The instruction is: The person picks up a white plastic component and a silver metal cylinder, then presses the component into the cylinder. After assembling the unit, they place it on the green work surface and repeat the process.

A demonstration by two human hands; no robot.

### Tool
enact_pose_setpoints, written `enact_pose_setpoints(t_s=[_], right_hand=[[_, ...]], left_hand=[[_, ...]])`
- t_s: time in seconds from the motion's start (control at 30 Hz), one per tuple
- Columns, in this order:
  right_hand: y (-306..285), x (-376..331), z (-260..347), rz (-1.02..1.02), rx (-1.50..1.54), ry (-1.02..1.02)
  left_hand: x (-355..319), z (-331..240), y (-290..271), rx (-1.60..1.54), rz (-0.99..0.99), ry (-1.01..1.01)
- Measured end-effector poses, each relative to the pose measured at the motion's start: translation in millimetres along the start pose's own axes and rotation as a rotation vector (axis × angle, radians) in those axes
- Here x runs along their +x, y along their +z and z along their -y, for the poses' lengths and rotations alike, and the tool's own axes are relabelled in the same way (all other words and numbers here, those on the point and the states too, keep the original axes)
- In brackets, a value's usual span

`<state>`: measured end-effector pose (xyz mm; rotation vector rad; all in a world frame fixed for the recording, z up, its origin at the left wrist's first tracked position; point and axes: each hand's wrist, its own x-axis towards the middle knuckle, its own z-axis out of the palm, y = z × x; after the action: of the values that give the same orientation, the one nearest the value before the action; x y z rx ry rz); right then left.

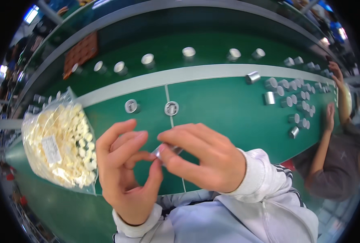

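A small silvery metal piece is between my hands, above the near part of the table; the fingers cover most of it. My right hand grips it with thumb and fingers from the right. At its left end, the thumb and index fingertip of my left hand pinch together, the other fingers loosely curled; whatever small part sits in that pinch is hidden. Just beyond my hands stand two metal cups, a left cup and a right cup with metal showing inside it.
A clear bag of cream-coloured small parts lies on the left. Several white-topped metal cups line the green conveyor belt past a pale rail. Several more metal cups cluster at right, near another person's hands. A brown tray lies far left.
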<state>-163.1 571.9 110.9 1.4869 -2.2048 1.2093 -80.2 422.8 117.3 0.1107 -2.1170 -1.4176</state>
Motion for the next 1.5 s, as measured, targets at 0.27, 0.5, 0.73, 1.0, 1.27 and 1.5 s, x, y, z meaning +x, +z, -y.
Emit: enact_pose_setpoints(t_s=[0.27,0.5,0.73,1.0,1.27,1.5], right_hand=[[-3,-27,-12,-0.092,-0.040,0.074],[-39,-67,-64,-0.101,-0.073,0.367],[-43,-122,-94,-0.030,0.018,0.489],[-65,-110,-39,-0.067,0.071,0.321],[-66,-114,-58,-0.010,-0.008,0.208],[-65,-114,-65,-0.114,0.070,0.256]], left_hand=[[-6,4,24,-0.031,0.088,0.018],[-6,3,46,-0.229,0.178,-0.091],[-12,18,83,-0.493,0.369,-0.293],[-13,23,114,-0.573,0.419,-0.449],[-4,20,117,-0.807,0.416,-0.874],[2,23,118,-0.781,0.483,-0.934]])
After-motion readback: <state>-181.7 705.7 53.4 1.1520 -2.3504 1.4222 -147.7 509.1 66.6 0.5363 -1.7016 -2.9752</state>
